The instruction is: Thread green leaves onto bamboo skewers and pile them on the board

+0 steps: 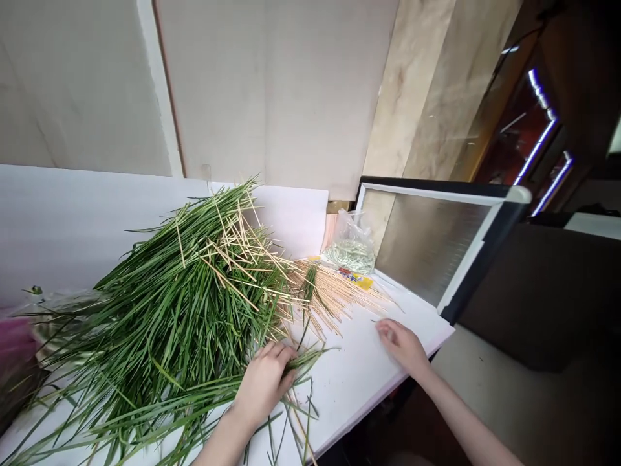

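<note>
Mostly, the view is taken up by a heap of long green blades [165, 323], perhaps grass or reed leaves, lying across a white tabletop [349, 388], with tips trailing over its near edge. Thin wooden skewers [334, 298] lie scattered over the heap and fan out from under it toward the back. The left hand [264, 382] sits at the heap's edge, fingers curled down and closed around a small bunch of the blades; how many it has hold of is hard to tell, since the fingers hide them. The right hand [400, 346] rests on the white surface, well apart from the heap, its fingers loosely curved and half open, with nothing visible in its grasp. Behind the skewers stands a clear plastic bag [350, 244] holding liquid and something pale green, beside a yellow packet [355, 278].

A hard tug on the bunch could drag crossed skewers along and send them rolling off the edge, and blades hanging over that edge could slide down under their own weight. A careless sweep of the right hand toward the back might also tip the bag and spill it.
</note>
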Demonstrator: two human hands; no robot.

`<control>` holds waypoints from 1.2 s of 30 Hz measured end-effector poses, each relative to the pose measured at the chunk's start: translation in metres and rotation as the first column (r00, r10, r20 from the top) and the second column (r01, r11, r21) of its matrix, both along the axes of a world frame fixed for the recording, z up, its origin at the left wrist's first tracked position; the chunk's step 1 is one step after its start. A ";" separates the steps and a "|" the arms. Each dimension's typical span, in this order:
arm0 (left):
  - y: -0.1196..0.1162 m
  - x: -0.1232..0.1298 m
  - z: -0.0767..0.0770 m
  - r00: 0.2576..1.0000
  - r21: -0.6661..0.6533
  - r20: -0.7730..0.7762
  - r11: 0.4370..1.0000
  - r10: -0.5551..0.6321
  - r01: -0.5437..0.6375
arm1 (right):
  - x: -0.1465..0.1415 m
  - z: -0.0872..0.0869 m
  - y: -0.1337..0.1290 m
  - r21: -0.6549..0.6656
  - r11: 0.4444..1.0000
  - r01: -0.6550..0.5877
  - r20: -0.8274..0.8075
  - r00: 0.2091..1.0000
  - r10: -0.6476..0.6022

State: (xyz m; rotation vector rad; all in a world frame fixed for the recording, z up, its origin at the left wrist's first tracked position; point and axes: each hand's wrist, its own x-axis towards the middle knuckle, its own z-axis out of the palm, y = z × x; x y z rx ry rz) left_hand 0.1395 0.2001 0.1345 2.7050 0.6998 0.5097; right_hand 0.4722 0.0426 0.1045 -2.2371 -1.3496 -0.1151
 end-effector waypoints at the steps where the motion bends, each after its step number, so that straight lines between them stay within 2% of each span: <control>1: 0.000 -0.001 0.000 1.000 0.001 0.011 1.000 0.000 0.000 | 0.009 0.009 0.021 -0.049 0.999 -0.011 0.025 1.000 0.012; 5: 0.000 -0.003 -0.001 0.999 -0.001 0.051 1.000 0.005 -0.005 | 0.036 0.029 0.088 -0.256 0.965 0.049 0.105 0.994 -0.023; 7: 0.001 -0.004 -0.003 0.997 -0.014 0.070 1.000 0.011 -0.010 | 0.041 0.030 0.106 -0.348 0.934 0.083 0.139 0.990 -0.036; 10: 0.002 -0.005 -0.006 0.997 -0.029 0.068 0.999 0.025 -0.023 | 0.040 0.027 0.118 -0.443 0.889 0.116 0.181 0.983 -0.038; 14: 0.001 -0.005 -0.007 0.999 -0.044 0.035 0.999 0.028 -0.026 | 0.039 0.026 0.120 -0.525 0.837 0.154 0.214 0.976 -0.046; 18: -0.001 -0.006 -0.003 0.999 -0.059 0.028 0.998 0.032 -0.030 | 0.049 0.031 0.111 -0.578 0.802 0.150 0.206 0.978 -0.034; 22: -0.001 -0.005 -0.001 0.998 -0.055 0.053 0.998 0.023 -0.021 | 0.058 0.032 0.093 -0.556 0.827 0.090 0.180 0.984 0.014; 27: 0.000 -0.004 -0.003 0.997 -0.054 0.075 0.998 0.021 -0.017 | 0.057 0.026 0.081 -0.500 0.865 0.039 0.159 0.986 0.047; 31: 0.000 -0.006 -0.001 0.996 -0.066 0.084 0.998 0.032 -0.026 | 0.056 0.026 0.085 -0.517 0.854 0.051 0.151 0.988 0.032; 36: 0.000 -0.006 0.000 0.997 -0.085 0.070 0.996 0.044 -0.038 | 0.063 0.035 0.084 -0.555 0.830 0.061 0.135 0.991 0.018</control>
